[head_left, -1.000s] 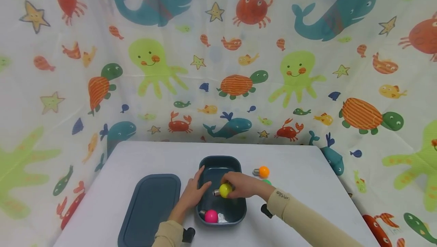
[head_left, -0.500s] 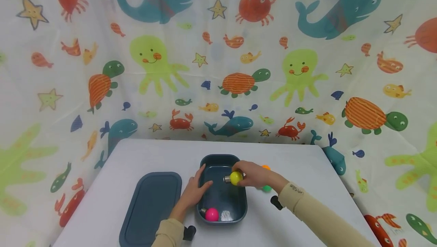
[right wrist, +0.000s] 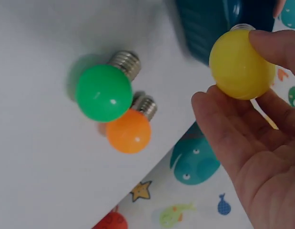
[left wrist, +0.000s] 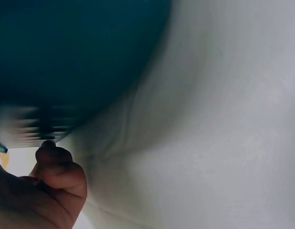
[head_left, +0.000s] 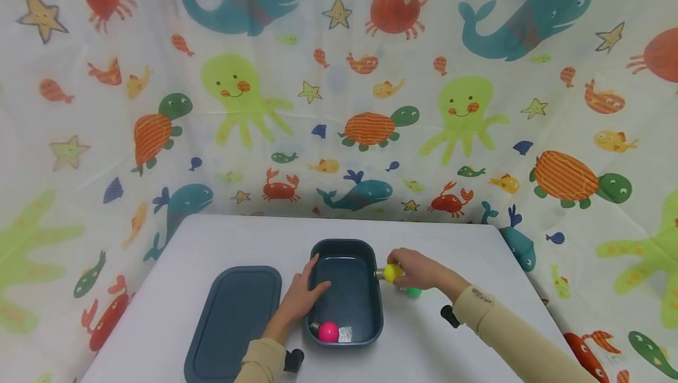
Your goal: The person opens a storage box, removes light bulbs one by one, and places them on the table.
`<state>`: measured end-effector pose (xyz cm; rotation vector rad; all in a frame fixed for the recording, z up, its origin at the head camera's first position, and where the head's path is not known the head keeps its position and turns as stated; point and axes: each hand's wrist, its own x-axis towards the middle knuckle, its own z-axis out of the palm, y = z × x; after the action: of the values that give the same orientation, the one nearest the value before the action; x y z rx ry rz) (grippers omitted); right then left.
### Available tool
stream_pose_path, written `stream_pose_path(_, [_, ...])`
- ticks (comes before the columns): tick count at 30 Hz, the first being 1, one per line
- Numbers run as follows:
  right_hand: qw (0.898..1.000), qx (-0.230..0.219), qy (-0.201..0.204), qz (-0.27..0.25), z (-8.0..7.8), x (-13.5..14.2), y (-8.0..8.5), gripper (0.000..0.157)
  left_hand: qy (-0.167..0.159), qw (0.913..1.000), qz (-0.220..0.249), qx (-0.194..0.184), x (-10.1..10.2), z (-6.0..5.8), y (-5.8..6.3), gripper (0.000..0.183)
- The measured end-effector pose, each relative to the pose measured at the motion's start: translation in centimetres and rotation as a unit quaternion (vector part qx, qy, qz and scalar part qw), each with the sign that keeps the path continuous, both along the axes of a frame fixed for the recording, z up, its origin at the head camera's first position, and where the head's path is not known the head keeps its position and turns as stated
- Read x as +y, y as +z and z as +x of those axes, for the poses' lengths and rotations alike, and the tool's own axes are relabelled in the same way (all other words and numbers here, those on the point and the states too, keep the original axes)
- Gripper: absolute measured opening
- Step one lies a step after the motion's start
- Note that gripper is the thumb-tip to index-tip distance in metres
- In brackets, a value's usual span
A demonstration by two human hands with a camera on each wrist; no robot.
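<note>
My right hand (head_left: pixel 421 270) pinches a yellow light bulb (right wrist: pixel 241 64) between thumb and fingers, its metal screw base pointing left. In the head view the bulb is at the right rim of a dark blue box (head_left: pixel 377 312). My left hand (head_left: pixel 301 297) grips the box's left wall, thumb over the rim and fingers along the outside; the left wrist view is dark and blurred there. Inside the box, at the near left corner, lies a pink bulb (head_left: pixel 328 332). A green bulb (right wrist: pixel 104 93) and an orange bulb (right wrist: pixel 129 131) lie on the table, close to my right hand.
A flat dark blue lid (head_left: pixel 233 324) lies on the white table (head_left: pixel 450 336) left of the box. Behind the table hangs a curtain (head_left: pixel 318 136) printed with sea animals. A small pale label (head_left: pixel 345 334) shows beside the pink bulb.
My right hand has carried the yellow bulb from over the middle of the box rightward to its right rim. The left hand has stayed at the box's left side.
</note>
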<state>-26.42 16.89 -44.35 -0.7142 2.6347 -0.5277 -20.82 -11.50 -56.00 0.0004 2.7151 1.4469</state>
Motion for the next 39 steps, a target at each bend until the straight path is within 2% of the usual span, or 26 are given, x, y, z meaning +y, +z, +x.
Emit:
stream_pose_path(6, [0.999,-0.014,-0.044,0.029,0.1,0.9,-0.6,0.038,-0.005,0.9999,-0.002,0.011,-0.2,0.0,0.0,0.075])
stream_pose_path(14, [0.996,-0.032,-0.017,0.076,0.9,1.7,-2.2,0.028,-0.008,0.9999,-0.001,0.012,-0.4,-0.2,-0.3,0.076])
stream_pose_path(20, [0.993,-0.053,-0.008,0.101,1.9,1.6,-2.9,0.033,-0.007,1.0000,-0.002,0.004,-0.3,-0.2,-0.2,0.076])
stream_pose_path(33, [0.989,-0.018,-0.002,0.146,2.6,1.6,-4.1,0.045,-0.005,1.0000,0.003,-0.002,-0.3,-0.3,-0.1,0.076])
stream_pose_path(39, [0.987,-0.020,0.003,0.161,2.7,1.5,-4.0,0.047,-0.007,1.0000,0.004,0.001,-0.4,-0.3,-0.1,0.076])
